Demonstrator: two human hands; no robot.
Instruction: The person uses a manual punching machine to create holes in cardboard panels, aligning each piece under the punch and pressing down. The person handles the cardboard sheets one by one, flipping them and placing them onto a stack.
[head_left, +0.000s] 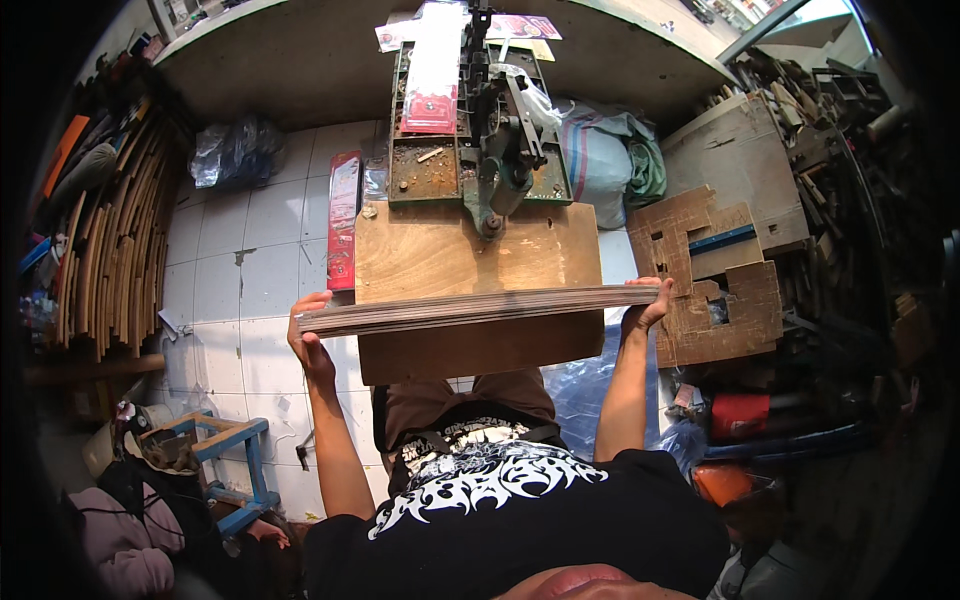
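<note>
Between my two hands a long stack of thin, flat sheets [480, 309] is held edge-on, its layered grey-brown edges facing me. My left hand [312, 335] grips the left end, with the thumb below and fingers at the top. At the right end my right hand [650, 305] closes round the corner. Underneath and behind the stack lies a wooden board [450, 250] serving as a worktop. A dark green metal hand press [500, 160] stands at the board's far edge. The sheets' material cannot be made out.
Beyond the board, a divided metal tray [430, 180] carries small bits and red-and-white printed sheets [432, 70]. Stacked wooden slats [115, 270] lean at left, near a blue stool [235, 460]. Cut plywood pieces [720, 320] and a white woven sack [595, 150] sit at right.
</note>
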